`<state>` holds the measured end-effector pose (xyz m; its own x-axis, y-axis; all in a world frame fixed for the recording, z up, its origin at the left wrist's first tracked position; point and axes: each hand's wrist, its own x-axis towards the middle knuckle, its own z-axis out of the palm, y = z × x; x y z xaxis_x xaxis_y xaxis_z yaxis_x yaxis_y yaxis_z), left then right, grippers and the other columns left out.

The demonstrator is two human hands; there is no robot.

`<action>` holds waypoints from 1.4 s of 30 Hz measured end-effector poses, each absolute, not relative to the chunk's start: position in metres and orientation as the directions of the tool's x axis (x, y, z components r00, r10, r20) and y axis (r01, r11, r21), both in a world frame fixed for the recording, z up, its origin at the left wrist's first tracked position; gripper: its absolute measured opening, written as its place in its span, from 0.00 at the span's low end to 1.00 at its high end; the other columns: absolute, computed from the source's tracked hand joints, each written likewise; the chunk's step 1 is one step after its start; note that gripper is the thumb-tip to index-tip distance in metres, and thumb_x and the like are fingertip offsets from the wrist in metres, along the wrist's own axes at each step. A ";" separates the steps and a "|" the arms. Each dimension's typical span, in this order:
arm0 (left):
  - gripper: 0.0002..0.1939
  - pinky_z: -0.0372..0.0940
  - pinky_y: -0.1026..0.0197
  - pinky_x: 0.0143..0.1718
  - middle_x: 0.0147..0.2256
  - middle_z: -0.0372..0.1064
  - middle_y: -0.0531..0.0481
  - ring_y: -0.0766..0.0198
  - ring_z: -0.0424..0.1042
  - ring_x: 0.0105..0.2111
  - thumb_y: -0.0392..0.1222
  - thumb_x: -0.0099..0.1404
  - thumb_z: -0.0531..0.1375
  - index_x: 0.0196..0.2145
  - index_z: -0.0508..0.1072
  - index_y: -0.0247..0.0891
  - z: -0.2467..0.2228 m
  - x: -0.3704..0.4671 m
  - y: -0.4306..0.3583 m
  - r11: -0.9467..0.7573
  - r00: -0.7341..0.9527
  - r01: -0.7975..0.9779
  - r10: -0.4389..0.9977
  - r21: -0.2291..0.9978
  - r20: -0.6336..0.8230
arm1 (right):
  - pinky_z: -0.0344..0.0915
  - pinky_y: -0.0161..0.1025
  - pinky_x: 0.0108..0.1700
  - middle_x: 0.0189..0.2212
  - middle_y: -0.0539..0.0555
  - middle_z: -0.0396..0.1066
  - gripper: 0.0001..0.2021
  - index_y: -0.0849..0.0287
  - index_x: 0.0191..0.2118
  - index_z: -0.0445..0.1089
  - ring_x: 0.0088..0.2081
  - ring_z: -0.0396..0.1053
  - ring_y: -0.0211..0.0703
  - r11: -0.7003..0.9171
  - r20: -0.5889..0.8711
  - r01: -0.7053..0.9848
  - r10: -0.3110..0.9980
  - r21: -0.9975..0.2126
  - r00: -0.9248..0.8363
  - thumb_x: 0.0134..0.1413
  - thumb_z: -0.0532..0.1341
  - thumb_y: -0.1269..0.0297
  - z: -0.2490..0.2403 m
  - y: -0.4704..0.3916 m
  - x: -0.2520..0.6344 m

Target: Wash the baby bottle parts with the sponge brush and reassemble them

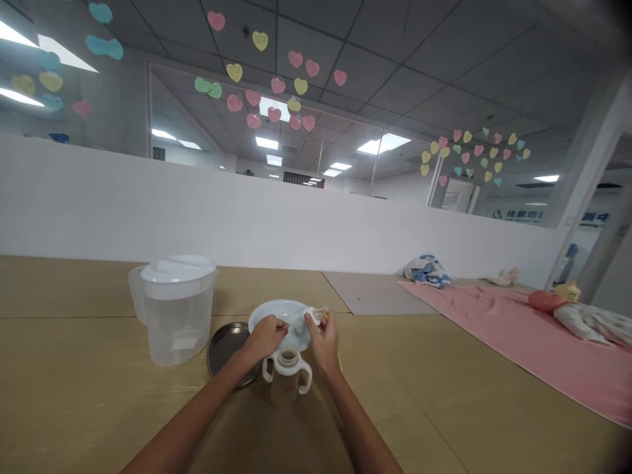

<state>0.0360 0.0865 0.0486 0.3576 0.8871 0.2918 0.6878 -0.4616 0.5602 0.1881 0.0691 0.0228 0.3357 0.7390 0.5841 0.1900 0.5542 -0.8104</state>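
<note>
My right hand [323,339] holds a white bottle cap [312,317] with a clear nipple-like top, over a white plate [264,311]. My left hand [266,339] is close beside it, its fingers pinched on a thin, pale straw-like piece that reaches toward the cap. Whether the two parts are joined, I cannot tell. Just below both hands stands a clear baby bottle [285,388] with two white handles, upright and with its mouth uncovered. To the left, a round metal tray [224,345] lies partly behind my left wrist.
A clear lidded pitcher [178,322] stands on the brown table [395,395] at left. At right lies a pink cloth [494,322] with a red rounded object [546,301] and a pale cloth [587,322]. A blue-and-white cloth [427,271] is by the white wall [306,230].
</note>
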 end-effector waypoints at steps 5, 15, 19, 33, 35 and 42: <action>0.12 0.60 0.62 0.32 0.28 0.74 0.45 0.59 0.71 0.31 0.37 0.56 0.54 0.32 0.76 0.32 0.049 0.034 0.088 -0.434 0.375 0.704 0.899 0.563 0.225 | 0.62 0.36 0.36 0.30 0.50 0.69 0.13 0.57 0.35 0.63 0.33 0.66 0.40 0.543 0.612 0.290 0.739 -0.788 0.280 0.47 0.62 0.56 0.026 0.067 0.190; 0.30 0.62 0.59 0.44 0.47 0.70 0.42 0.56 0.70 0.43 0.43 0.55 0.58 0.55 0.63 0.35 0.062 0.030 0.082 -0.479 0.391 0.658 0.877 0.581 0.281 | 0.60 0.37 0.37 0.35 0.52 0.67 0.14 0.58 0.37 0.68 0.33 0.62 0.40 0.568 0.692 0.422 0.679 -0.706 0.243 0.41 0.65 0.62 0.033 0.060 0.183; 0.25 0.59 0.60 0.50 0.51 0.67 0.45 0.58 0.66 0.49 0.43 0.58 0.57 0.54 0.64 0.40 0.082 0.035 0.065 -0.672 0.500 0.514 0.740 0.533 0.449 | 0.60 0.35 0.34 0.34 0.51 0.67 0.14 0.58 0.36 0.68 0.31 0.61 0.38 0.596 0.681 0.341 0.689 -0.727 0.247 0.39 0.66 0.63 0.034 0.060 0.179; 0.23 0.56 0.58 0.54 0.53 0.64 0.45 0.57 0.63 0.53 0.42 0.62 0.56 0.54 0.63 0.38 0.093 0.034 0.051 -0.734 0.595 0.558 0.679 0.386 0.431 | 0.63 0.37 0.35 0.27 0.52 0.71 0.10 0.60 0.30 0.71 0.31 0.66 0.41 0.579 0.584 0.099 0.776 -0.809 0.237 0.47 0.61 0.57 0.040 0.054 0.185; 0.23 0.56 0.57 0.54 0.53 0.65 0.45 0.56 0.63 0.53 0.43 0.62 0.55 0.55 0.63 0.39 0.094 0.033 0.051 -0.742 0.611 0.557 0.670 0.373 0.421 | 0.63 0.37 0.34 0.26 0.52 0.71 0.11 0.60 0.29 0.70 0.30 0.66 0.41 0.577 0.577 0.074 0.784 -0.813 0.228 0.46 0.62 0.56 0.041 0.054 0.185; 0.24 0.57 0.60 0.51 0.54 0.64 0.48 0.57 0.64 0.51 0.42 0.61 0.57 0.55 0.62 0.42 0.098 0.032 0.049 -0.784 0.653 0.486 0.619 0.386 0.436 | 0.55 0.34 0.23 0.15 0.46 0.61 0.15 0.59 0.23 0.68 0.19 0.56 0.34 0.477 0.442 -0.146 0.870 -0.867 0.219 0.39 0.64 0.52 0.049 0.057 0.192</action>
<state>0.0318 0.0491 0.0982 0.6533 0.6191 0.4358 0.4859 -0.7842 0.3858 0.1920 0.0569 0.0489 0.2186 0.8701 0.4418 -0.1460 0.4768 -0.8668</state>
